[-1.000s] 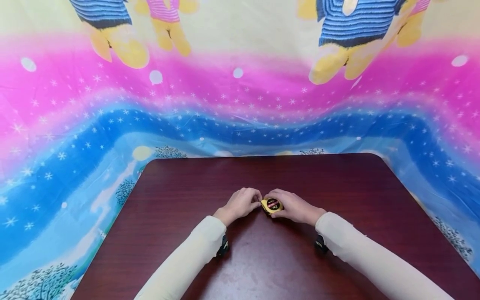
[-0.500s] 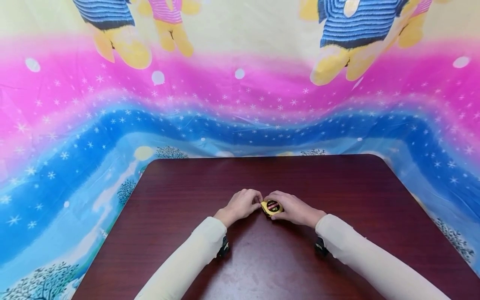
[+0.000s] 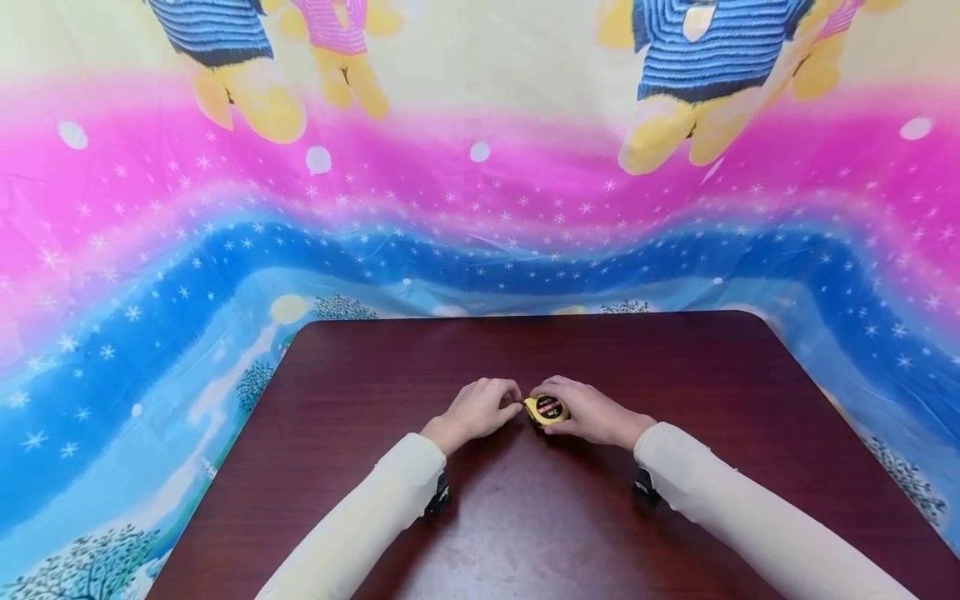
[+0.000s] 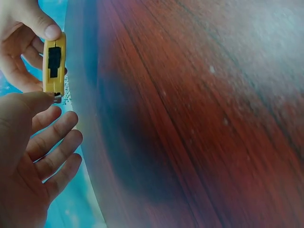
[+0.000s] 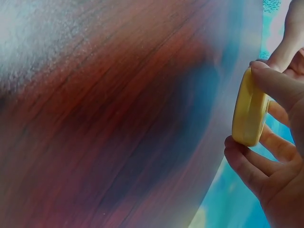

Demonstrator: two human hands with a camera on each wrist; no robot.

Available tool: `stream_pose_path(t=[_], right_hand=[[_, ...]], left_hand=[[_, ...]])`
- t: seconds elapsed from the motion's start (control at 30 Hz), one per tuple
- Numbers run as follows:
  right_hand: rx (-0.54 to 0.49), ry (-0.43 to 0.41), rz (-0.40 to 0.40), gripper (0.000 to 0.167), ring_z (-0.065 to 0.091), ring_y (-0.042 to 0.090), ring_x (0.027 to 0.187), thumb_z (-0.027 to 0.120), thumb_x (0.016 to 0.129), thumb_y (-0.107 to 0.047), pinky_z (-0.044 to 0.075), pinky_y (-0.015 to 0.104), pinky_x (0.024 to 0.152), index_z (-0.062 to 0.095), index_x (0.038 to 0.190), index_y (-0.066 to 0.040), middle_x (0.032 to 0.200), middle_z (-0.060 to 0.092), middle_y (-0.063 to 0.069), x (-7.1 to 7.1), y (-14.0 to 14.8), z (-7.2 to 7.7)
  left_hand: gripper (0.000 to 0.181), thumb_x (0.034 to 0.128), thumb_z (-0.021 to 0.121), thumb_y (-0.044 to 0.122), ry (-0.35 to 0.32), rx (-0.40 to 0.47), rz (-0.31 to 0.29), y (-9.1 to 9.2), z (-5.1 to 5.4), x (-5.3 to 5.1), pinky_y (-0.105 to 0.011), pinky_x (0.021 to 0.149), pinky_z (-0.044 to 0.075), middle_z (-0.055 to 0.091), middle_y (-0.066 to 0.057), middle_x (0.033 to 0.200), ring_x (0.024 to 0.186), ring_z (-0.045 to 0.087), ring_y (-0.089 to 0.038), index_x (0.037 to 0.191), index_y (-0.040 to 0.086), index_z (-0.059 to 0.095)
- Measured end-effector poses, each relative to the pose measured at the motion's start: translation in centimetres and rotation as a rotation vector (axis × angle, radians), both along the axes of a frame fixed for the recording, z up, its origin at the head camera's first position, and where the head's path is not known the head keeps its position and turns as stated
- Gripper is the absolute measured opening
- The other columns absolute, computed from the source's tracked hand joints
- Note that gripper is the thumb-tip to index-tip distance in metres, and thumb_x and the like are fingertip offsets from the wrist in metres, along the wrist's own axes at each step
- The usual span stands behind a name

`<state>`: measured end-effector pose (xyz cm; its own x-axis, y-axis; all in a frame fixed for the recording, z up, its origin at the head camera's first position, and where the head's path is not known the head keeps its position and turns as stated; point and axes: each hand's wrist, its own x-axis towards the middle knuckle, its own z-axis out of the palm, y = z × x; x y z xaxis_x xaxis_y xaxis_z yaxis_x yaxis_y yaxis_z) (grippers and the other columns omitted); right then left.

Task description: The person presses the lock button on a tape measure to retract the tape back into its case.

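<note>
A yellow tape measure (image 3: 547, 409) with a black round label reading "2m" is held just above the table between the two hands. My right hand (image 3: 592, 414) grips its case, thumb on one edge and fingers on the other. At the case's left end, my left hand (image 3: 480, 409) pinches the small metal hook (image 4: 57, 99) of the tape between thumb and index finger. In the left wrist view the left hand's other fingers (image 4: 61, 156) spread loosely away from the case. A black lock slider (image 4: 54, 61) shows on the case's narrow side. Any blade drawn out is too short to make out.
The dark red-brown wooden table (image 3: 420, 358) has rounded far corners. Behind it and along its sides hangs a colourful printed cloth (image 3: 480, 192). A black strap device (image 3: 438, 496) sits under the left wrist, and another device (image 3: 647, 487) under the right.
The left hand and forearm have shifted slightly left. The right hand and tape measure have edged slightly right. Both grips look the same as before.
</note>
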<state>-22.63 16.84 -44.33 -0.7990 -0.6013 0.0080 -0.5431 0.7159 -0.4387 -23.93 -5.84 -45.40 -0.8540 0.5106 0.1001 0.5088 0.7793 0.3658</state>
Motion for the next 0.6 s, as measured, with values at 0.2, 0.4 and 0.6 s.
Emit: stream_pose_path(t=[0.2,0.4,0.6], right_hand=[[0.002,0.001,-0.038,0.054,0.059,0.018,0.121,0.078,0.09,-0.029,0.051,0.042,0.101,0.058,0.139,-0.017,0.138,0.058,0.002,0.0,0.2,0.1],[-0.014,0.018,-0.058,0.054,0.059,0.018,0.121,0.078,0.09,-0.03,0.051,0.043,0.1,0.058,0.138,-0.018,0.137,0.059,0.0,0.3,0.8,0.0],[-0.02,0.039,-0.083,0.054,0.059,0.02,0.122,0.079,0.089,-0.029,0.051,0.045,0.1,0.059,0.137,-0.018,0.136,0.059,0.001,0.6,1.7,-0.4]], left_hand=[[0.013,0.0976,0.067,0.029,0.018,0.018,0.018,-0.9,0.0,0.4,-0.035,0.084,0.056,0.075,0.004,0.1,0.091,0.069,-0.013,0.104,0.019,0.073],[0.013,0.0981,0.067,0.028,0.026,0.018,0.033,-1.9,-0.3,0.7,-0.034,0.082,0.056,0.075,0.004,0.1,0.089,0.069,-0.012,0.105,0.02,0.073],[0.011,0.0989,0.066,0.028,0.025,0.018,0.041,-2.6,-0.5,0.9,-0.032,0.079,0.055,0.074,0.005,0.098,0.086,0.068,-0.013,0.103,0.021,0.073]])
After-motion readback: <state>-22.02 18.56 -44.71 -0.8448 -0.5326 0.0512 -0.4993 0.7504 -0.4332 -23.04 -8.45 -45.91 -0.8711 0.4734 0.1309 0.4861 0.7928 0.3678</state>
